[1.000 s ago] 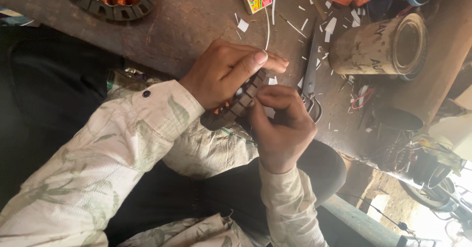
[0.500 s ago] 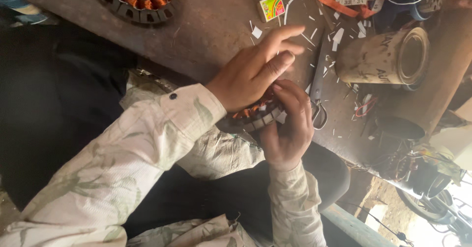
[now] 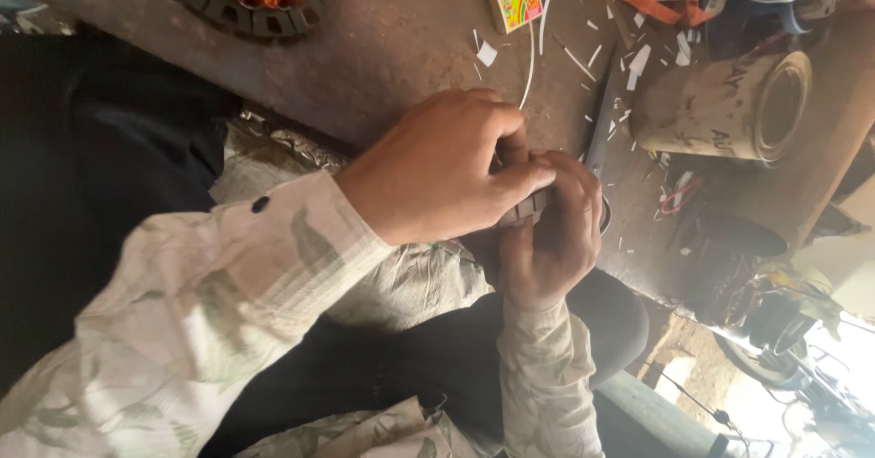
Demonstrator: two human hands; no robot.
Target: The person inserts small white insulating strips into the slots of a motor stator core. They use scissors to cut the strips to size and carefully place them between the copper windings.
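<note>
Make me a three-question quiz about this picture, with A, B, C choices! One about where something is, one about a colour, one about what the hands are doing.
1. Where is the tin can?
A. on the worktop
B. on the lap
C. in a hand

2. What colour are the windings on the stator ring at the top?
A. blue
B. orange
C. white

3. How are the hands?
A. apart
B. flat on the worktop
C. closed together on a small grey ridged part

Answers: 1 A, it lies there on its side. 2 B, coppery orange shows. 3 C, left hand and right hand grip it.
</note>
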